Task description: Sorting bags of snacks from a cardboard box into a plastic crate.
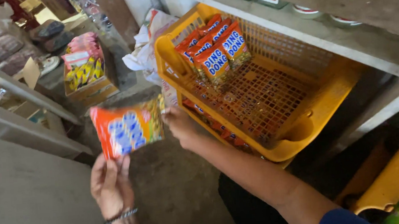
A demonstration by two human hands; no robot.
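Both my hands hold one orange snack packet (128, 127) with blue lettering, blurred, above the concrete floor. My left hand (110, 181), with a bead bracelet on the wrist, grips its lower left corner. My right hand (180, 123) pinches its right edge. Just to the right stands a tilted yellow plastic basket (312, 113) with a mesh bottom. Several matching orange packets (215, 50) stand in a row in its far left corner. More orange packets (219, 127) show beneath the basket's near wall.
A cardboard box (90, 89) of yellow and pink packets sits on the floor at upper left. White plastic bags (146, 50) lie behind the basket. Grey shelf boards (20, 96) run along the left, a grey shelf (344, 36) along the top right. Another yellow crate (395, 173) is at lower right.
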